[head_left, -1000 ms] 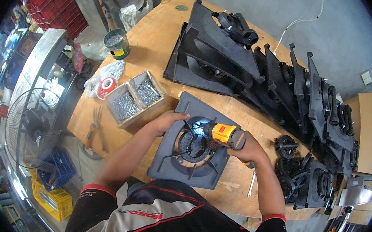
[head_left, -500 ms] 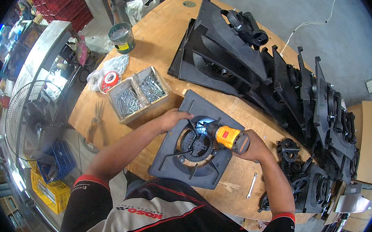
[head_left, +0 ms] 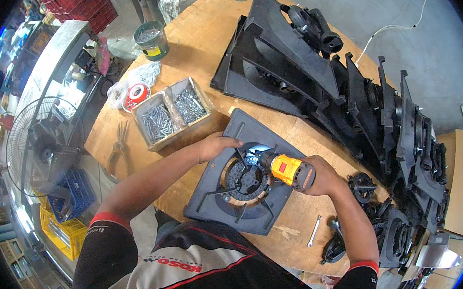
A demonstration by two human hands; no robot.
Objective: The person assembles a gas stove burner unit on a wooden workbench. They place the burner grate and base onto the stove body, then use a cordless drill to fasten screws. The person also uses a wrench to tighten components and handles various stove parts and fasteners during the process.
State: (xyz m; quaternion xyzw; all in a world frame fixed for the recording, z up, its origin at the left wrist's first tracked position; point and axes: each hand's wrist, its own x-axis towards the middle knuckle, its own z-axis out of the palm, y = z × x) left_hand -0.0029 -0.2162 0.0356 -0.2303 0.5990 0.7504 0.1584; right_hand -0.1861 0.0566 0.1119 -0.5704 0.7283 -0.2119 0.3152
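A square black cast-iron gas burner stove [head_left: 204, 200] lies in front of me on the wooden table, with a round burner ring [head_left: 246, 179] in its middle opening. My left hand [head_left: 217, 147] is closed on the stove's upper left edge, thumb on top. In my right hand [head_left: 322, 176] is a yellow and black cordless drill [head_left: 290, 170], held over the stove's right side. Its nose points left at the upper part of the burner opening, where its light shines. The drill's tip and whatever it touches are hard to make out.
Left of the stove sit a two-part wooden box of screws [head_left: 154, 147], pliers [head_left: 120, 148], a red tape roll [head_left: 136, 96] and a green tub [head_left: 151, 41]. Stacked black stove frames [head_left: 284, 50] fill the far right. A wrench [head_left: 315, 230] and loose burners [head_left: 360, 186] lie nearer.
The drill and my right hand have shifted slightly right. My left hand stays on the stove's edge. The whole view has moved a little.
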